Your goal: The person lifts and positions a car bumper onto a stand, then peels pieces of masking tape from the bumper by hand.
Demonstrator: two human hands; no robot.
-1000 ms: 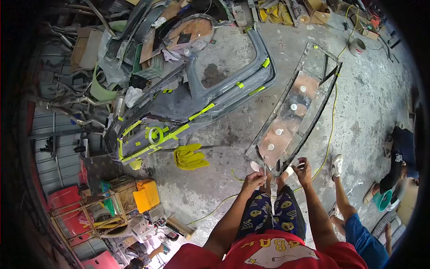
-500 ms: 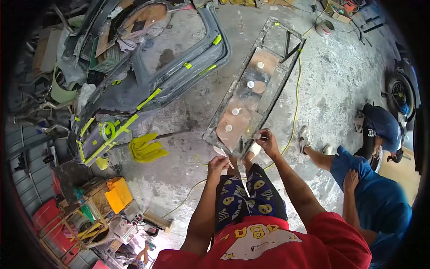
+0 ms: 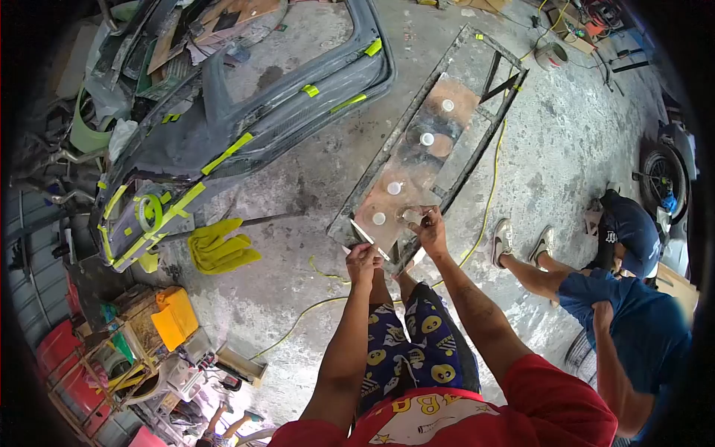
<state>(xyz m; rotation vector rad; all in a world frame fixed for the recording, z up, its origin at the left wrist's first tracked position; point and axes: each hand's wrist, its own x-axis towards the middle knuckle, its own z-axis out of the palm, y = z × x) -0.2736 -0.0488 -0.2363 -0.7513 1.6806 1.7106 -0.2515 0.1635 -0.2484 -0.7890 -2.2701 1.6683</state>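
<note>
Head view, left hand (image 3: 363,262) pinching slim stick (image 3: 361,232), right hand (image 3: 431,233) holding clear cup (image 3: 410,215)

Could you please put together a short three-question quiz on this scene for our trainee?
1. Which hand holds the thin white stick?
2. True or false: the bucket stands inside the long frame.
3. The green tape roll lies on: A) the yellow cable; B) the large grey panel; C) the cardboard box.

Key: 1. The left hand. 2. False; the bucket is on the floor, outside the long frame. 3. B.
</note>
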